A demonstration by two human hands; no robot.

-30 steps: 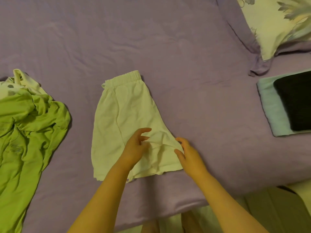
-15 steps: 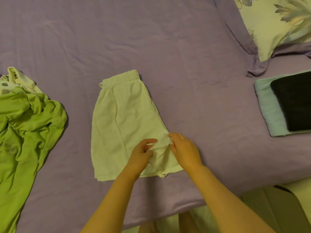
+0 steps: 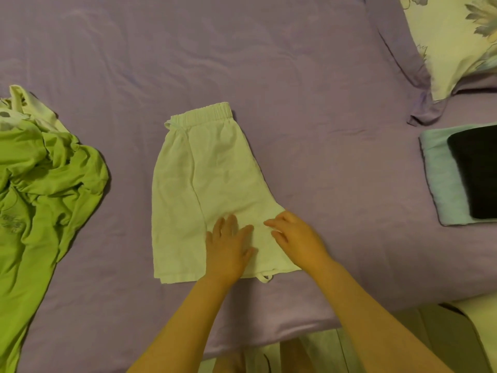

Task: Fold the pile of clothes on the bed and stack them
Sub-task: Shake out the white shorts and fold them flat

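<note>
From the head camera, looking down on the bed [image 3: 295, 76] with its purple sheet: a pair of pale shorts [image 3: 209, 184] lies flat near the middle, folded in half lengthwise, elastic waistband at the far end, hem at the near end close to the bed's front edge. A small loop of cord pokes out from under the hem.

Both hands are down on the lower part of the shorts. The left hand [image 3: 228, 249] lies palm-down on the fabric, its fingers [image 3: 231, 224] straight and spread wide, pressing flat and holding nothing. Just to its right, the right hand [image 3: 298, 238] rests on the right-hand leg of the shorts near the outer edge, fingers stretched toward the left hand and only slightly bent, tips on the cloth; no pinch shows. The two hands sit close together without touching.

Off to the left, well apart from the shorts, a crumpled green garment [image 3: 40, 200] sprawls down the bed, with a bit of pale patterned cloth [image 3: 18, 109] bunched at its far end. On the right edge, a folded light blue piece [image 3: 441, 181] carries a folded dark piece [image 3: 476, 173] on top. At top right, a floral pillow [image 3: 451, 39] lies on the sheet.
</note>
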